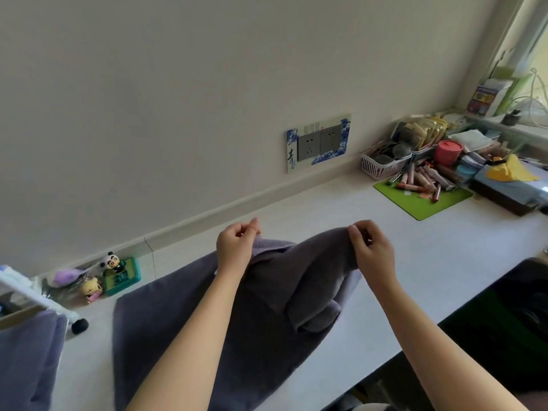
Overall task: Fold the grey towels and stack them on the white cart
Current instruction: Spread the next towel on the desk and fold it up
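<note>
A dark grey towel [184, 327] lies spread over the white desk [430, 262], its far part lifted and bunched. My left hand [237, 247] pinches one upper corner of the towel. My right hand [372, 249] pinches the other upper edge, about a forearm's width to the right, and the cloth sags in folds between and below them. Another grey towel [26, 357] hangs at the lower left, beside the white cart [38, 301], of which only a rail and a black wheel show.
Small toy figures and a green box [121, 275] stand against the wall at the left. A green mat [421, 200] with tubes, a pink basket [382, 166] and a red cup [448, 152] crowd the desk's right end. A black chair [510, 321] sits at the right.
</note>
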Motion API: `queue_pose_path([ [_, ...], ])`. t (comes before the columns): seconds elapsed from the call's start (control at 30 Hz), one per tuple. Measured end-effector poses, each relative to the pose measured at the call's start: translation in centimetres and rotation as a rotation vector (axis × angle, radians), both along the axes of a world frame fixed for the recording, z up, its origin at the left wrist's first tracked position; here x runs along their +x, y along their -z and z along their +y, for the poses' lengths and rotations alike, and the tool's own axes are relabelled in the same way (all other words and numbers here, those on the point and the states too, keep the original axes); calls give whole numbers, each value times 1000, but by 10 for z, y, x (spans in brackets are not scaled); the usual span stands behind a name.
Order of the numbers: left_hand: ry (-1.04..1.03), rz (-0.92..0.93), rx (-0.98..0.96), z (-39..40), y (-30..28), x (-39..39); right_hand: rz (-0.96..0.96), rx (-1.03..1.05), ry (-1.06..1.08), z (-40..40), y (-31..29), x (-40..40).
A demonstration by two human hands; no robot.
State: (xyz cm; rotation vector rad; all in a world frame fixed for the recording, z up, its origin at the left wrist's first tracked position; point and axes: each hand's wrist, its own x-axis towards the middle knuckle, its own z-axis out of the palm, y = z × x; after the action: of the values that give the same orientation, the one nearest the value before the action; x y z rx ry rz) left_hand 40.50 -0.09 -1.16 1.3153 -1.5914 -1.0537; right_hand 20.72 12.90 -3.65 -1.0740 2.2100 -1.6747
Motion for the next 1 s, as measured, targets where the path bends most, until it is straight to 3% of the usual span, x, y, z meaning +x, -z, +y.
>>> queue_pose_path([
  [0.07,-30,-82,-70,1,-3,6,49,24,-85,2,-5,6],
  [0.23,206,-941,155,10,39,20,-2,498,-406,8,41,26],
  [0.3,254,-1061,164,19,53,21,-47,582,-365,9,66,28],
  [0.5,429,-683,111,30,82,7,30,675,-94,9,103,21],
  [0.6,480,-562,72,33,92,-11,-113,679,16,5,109,20],
  [0.7,534,-621,80,35,101,-25,-349,579,35,5,110,15],
  [0.77,572,-756,-20,39,107,-33,-439,480,26,4,107,12],
  [0.87,588,-793,-187,46,111,-50,-580,443,80,-2,105,5],
  [1.0,578,-766,-100,50,117,-73,-602,489,77,-6,111,-3],
])
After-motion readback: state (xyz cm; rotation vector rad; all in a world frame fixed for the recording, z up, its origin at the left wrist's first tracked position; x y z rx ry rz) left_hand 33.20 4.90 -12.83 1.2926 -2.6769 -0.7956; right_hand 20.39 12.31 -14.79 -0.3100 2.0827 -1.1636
